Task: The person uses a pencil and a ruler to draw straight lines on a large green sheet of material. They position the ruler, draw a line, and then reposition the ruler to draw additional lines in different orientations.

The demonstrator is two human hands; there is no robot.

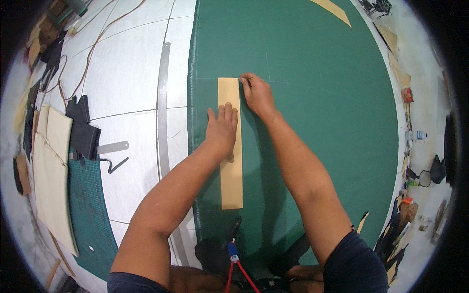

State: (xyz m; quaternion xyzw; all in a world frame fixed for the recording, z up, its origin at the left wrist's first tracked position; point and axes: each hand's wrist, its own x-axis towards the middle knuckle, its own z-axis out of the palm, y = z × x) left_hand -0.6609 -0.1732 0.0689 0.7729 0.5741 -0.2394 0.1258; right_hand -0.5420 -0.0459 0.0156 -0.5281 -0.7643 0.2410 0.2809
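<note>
A long tan card strip (231, 183) lies upright in the view on a wide sheet of dark green cloth (322, 141). My left hand (222, 129) presses on the strip's middle, palm down with its fingers stretched out. At the strip's far right corner, my right hand (258, 95) is closed in a pinch against the cloth. Whatever sits between those fingertips is too small to make out. Faint pale lines cross the cloth near the strip's far end.
Left of the cloth, a long steel ruler (163, 97) rests on white floor tiles. Farther left are black fabric pieces (87, 134), a green cutting mat (90, 195) and folded cream material (51, 161). Another tan strip (334, 10) lies at the far right. A red lanyard (244, 276) hangs below.
</note>
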